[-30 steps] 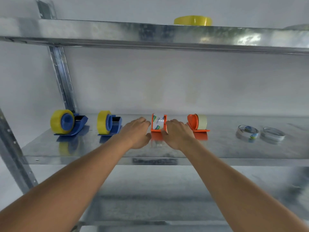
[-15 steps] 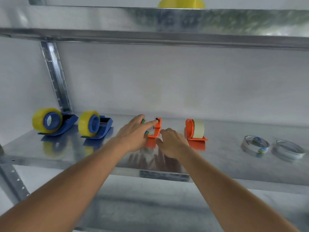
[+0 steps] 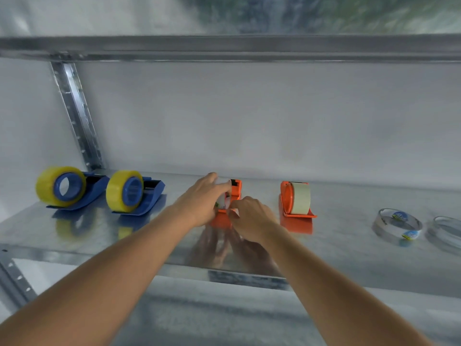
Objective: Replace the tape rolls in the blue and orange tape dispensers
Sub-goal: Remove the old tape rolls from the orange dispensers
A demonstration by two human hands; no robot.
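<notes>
On the metal shelf point(image 3: 349, 258) stand two blue dispensers with yellow tape, one at the far left point(image 3: 64, 187) and one beside it point(image 3: 132, 192). Mid-shelf is a small orange dispenser point(image 3: 235, 189). My left hand point(image 3: 202, 201) grips the clear tape roll point(image 3: 222, 199) seated in it, fingers over the top. My right hand point(image 3: 252, 218) pinches at the dispenser's near base. To the right a second orange dispenser point(image 3: 295, 201) holds a pale roll. Most of the held roll is hidden by my fingers.
Two loose clear tape rolls lie flat at the right, one with blue labels point(image 3: 396, 226) and one at the frame edge point(image 3: 446, 231). An upper shelf's front lip point(image 3: 224, 47) runs overhead. A slotted upright post point(image 3: 77, 116) stands at the back left.
My left hand moved from beside the orange dispenser onto its tape roll and closed on it. My right hand slid down to the dispenser's base. The camera moved closer and tilted.
</notes>
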